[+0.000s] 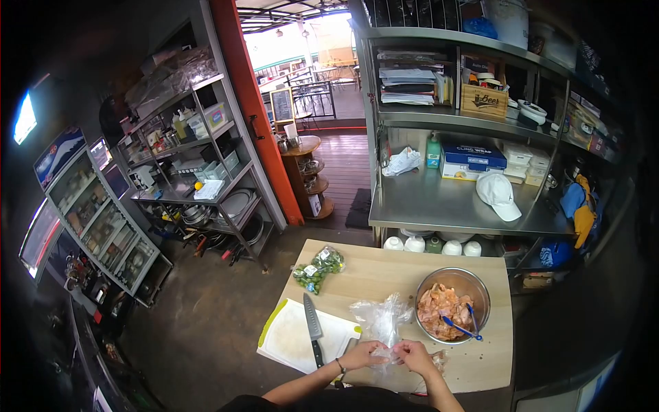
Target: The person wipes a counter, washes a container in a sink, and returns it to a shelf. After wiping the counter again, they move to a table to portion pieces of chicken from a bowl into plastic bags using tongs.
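Both hands are at the front of the wooden table, pinching a crumpled clear plastic bag (382,317) that spreads out ahead of them. My left hand (365,355), with a dark band at its wrist, grips one side. Close beside it, my right hand (414,356) has its fingers closed on the other side. By my left hand lie a white cutting board (288,334) with green corners and a chef's knife (312,323) with a black handle. Past my right hand stands a steel bowl (487,302) of marinated raw meat (439,309), with blue-tipped tongs (461,329) resting in it.
Bagged green produce (319,269) lies at the table's (384,264) far left. Behind stands a steel shelf (419,202) with a cling wrap box (473,159) and a white cap (498,196). A red post (264,151) borders the doorway, and racks line the left side.
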A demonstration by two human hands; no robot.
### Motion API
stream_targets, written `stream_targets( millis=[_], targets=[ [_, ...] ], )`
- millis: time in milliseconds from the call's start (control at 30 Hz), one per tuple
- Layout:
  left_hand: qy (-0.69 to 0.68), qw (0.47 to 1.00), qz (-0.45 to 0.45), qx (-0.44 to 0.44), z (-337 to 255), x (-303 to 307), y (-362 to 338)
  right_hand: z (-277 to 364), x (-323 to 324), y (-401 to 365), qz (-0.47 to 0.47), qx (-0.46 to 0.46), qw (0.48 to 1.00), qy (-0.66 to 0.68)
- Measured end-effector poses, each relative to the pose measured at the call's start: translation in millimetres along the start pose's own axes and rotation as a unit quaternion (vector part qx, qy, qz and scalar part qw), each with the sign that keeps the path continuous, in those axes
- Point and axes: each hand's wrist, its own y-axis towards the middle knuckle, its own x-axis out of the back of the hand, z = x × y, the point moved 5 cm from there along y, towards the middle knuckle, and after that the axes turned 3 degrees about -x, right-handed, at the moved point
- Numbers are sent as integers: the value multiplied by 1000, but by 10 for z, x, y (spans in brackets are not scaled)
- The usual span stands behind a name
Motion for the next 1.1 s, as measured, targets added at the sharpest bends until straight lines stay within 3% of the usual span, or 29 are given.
stream_targets(
  millis=[33, 67, 133, 267, 333, 367, 400, 433, 467, 533, 567, 633, 667, 733, 767, 833, 867, 933, 1067, 1100],
  targets=[
    [143, 985, -9, -97, -131, -9, 0, 9, 15, 3, -16, 14, 997, 72],
    [143, 985, -10, -97, -170, 14, -8, 14, 30, -1, -16, 15, 997, 71],
    [326, 943, -62, 25, -185, 176, -39, 37, 68, -28, -9, -19, 958, 286],
    [304, 948, -96, -5, -66, 303, 5, 168, 69, -111, 46, -39, 905, 422],
    [3, 993, -34, 116, 100, 234, 0, 212, 17, -166, 138, -86, 881, 444],
    [3, 993, -35, 116, 92, 232, -3, 220, -1, -168, 138, -86, 881, 444],
    [-113, 986, -14, 122, 90, 188, -10, 207, -24, -166, 121, -95, 907, 392],
    [-228, 966, 7, 125, 30, 129, -23, 187, -30, -166, 104, -104, 930, 338],
    [-228, 966, 7, 125, -31, 129, -32, 168, -31, -159, 104, -104, 930, 338],
    [-373, 920, 12, 117, -172, 128, -48, 100, -14, -111, 96, -75, 986, 115],
    [-373, 920, 12, 117, -144, 147, -45, 63, -11, -89, 95, -75, 986, 115],
    [-515, 851, 60, 84, -137, 150, -19, -72, 68, -33, 30, -109, 993, 45],
    [-515, 851, 60, 83, -253, 95, -52, -163, 71, -4, 30, -109, 993, 45],
    [-405, 911, -4, 73, -418, 48, -124, -234, 58, 42, 50, -22, 937, 344],
    [-405, 911, -5, 73, -343, 67, -101, -88, 55, -14, 51, -21, 937, 344],
    [-182, 983, 0, 31, -161, 147, -32, 216, 42, -138, 68, -46, 849, 522],
    [-182, 983, 0, 31, -183, 150, -29, 277, 41, -142, 68, -46, 849, 522],
    [-23, 990, -58, 125, -135, 238, -37, 335, 49, -139, 58, -50, 808, 584],
    [-20, 987, -81, 136, 58, 295, 24, -64, 72, 58, 37, -34, 816, 575],
    [-157, 976, -110, 103, 83, 321, 36, -264, 92, 119, 16, -19, 860, 510]
  ],
)
